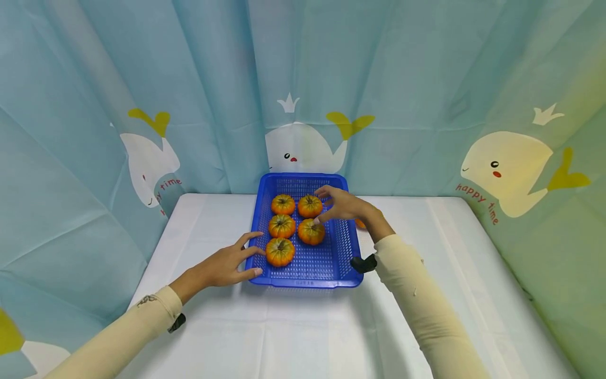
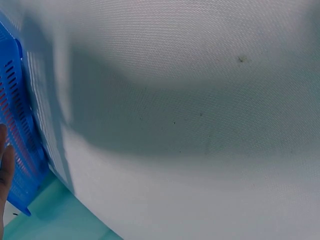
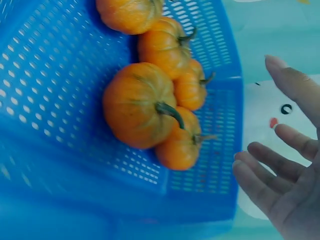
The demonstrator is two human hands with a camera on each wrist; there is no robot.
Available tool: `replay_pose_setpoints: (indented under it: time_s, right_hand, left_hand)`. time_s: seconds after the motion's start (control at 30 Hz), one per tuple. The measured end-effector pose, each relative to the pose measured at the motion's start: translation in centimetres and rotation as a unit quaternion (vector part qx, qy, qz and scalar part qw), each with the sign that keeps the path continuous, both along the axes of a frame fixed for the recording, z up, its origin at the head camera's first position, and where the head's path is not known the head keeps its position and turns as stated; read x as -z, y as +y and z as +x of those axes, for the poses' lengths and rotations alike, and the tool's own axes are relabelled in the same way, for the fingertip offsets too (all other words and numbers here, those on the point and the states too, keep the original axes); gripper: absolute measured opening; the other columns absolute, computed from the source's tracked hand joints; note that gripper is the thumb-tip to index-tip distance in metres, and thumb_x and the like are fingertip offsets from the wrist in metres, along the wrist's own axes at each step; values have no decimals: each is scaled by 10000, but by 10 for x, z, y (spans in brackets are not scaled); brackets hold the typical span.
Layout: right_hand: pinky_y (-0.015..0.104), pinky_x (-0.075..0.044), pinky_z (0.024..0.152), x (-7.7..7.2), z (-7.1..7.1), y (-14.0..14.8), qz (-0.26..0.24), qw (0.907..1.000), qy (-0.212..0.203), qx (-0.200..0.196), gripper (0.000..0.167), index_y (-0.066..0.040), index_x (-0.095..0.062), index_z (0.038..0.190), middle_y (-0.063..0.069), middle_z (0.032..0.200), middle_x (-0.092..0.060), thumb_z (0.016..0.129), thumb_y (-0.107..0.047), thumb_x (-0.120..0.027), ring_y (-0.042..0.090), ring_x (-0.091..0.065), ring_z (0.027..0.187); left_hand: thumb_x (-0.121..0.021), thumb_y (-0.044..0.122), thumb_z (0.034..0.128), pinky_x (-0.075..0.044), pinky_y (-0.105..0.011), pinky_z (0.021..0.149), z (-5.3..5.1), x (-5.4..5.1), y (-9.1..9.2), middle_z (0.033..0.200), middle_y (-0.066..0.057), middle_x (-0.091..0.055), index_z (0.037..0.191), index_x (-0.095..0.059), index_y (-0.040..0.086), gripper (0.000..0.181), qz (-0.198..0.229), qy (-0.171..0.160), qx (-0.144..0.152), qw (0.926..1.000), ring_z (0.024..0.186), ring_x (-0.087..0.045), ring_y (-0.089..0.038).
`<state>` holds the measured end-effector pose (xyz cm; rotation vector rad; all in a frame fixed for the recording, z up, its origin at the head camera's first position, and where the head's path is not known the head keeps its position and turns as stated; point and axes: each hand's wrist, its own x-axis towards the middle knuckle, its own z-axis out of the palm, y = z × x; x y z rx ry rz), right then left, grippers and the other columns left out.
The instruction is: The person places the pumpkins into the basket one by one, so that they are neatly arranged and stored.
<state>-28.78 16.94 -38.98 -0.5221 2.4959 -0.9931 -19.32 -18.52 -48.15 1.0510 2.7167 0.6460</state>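
Several small orange pumpkins (image 1: 281,226) sit in a blue perforated plastic basket (image 1: 322,283), two rows of them toward its left and back. My right hand (image 1: 343,204) hovers over the right-hand row, fingers spread and loosely bent, holding nothing. In the right wrist view, that hand (image 3: 290,175) stands apart from the pumpkins (image 3: 140,105), whose green stems show. At the basket's left side is my left hand (image 1: 229,265), its spread fingertips at the rim beside the nearest pumpkin (image 1: 280,252). Only a sliver of its fingers (image 2: 6,170) shows in the left wrist view.
A white cloth covers the table (image 1: 303,331). Past the basket's right wall, an orange object (image 1: 360,223) lies mostly hidden behind my right wrist. Light blue curtains (image 1: 303,63) with whale prints stand behind the table and along both sides.
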Motion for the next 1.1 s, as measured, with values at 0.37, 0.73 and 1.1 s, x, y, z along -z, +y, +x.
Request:
replay_pose_setpoints:
  time_s: [0.37, 0.73, 1.1]
  right_hand:
    - [574, -426, 1089, -12, 6, 36, -596, 9973, 399, 147, 858, -88, -344, 1514, 185, 1530, -418, 833, -268, -834, 436, -426, 1391]
    - [581, -431, 1081, 3, 9, 85, -756, 9925, 756, 594, 856, -50, -335, 1522, 233, 1514, -432, 855, -304, -808, 435, -442, 1367]
    - [609, -399, 1090, 32, 10, 127, -270, 9905, 951, 952, 865, -54, -353, 1510, 237, 1491, -458, 838, -342, -813, 446, -443, 1363]
  left_hand:
    - [-549, 598, 961, -552, -494, 945, 0, 1, -1, 1655, 0, -197, 1358, -598, 247, 532, 5, 32, -9, 10000, 1140, -658, -318]
    - [-546, 600, 963, -551, -492, 948, -1, 1, 0, 1656, 8, -192, 1357, -600, 246, 533, 3, 52, -10, 10000, 1143, -656, -311]
    - [-551, 590, 964, -554, -498, 940, 0, 1, 0, 1653, -10, -200, 1353, -602, 236, 529, 17, 54, 2, 10000, 1139, -656, -320]
